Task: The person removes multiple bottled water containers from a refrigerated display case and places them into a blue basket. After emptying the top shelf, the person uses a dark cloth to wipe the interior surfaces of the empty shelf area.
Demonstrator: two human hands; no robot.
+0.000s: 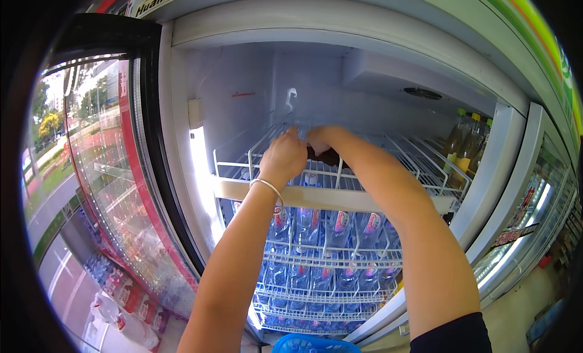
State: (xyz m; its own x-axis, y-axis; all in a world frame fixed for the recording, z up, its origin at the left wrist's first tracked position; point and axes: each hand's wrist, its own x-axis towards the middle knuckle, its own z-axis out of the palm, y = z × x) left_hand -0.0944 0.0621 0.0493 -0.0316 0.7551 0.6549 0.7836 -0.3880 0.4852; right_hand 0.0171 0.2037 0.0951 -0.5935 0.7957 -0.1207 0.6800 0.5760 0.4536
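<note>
Both hands reach over the top white wire shelf (337, 196) of an upright drinks cooler with its glass door open. My left hand (286, 152), a bangle on its wrist, is at the shelf's left part, fingers pointing to the back. Close beside it, my right hand (322, 139) bends inward with its fingers curled down. A dark brown item (325, 157) shows beneath the right hand; its kind and whether it is gripped cannot be told. The fingertips are largely hidden.
Clear plastic bottles (339, 223) fill the lower shelves. Bottles of yellowish drink (465, 148) stand at the top shelf's right end. The open glass door (150, 171) is at left. A blue plastic basket (314, 344) is below, and wrapped bottle packs (132, 298) stand at lower left.
</note>
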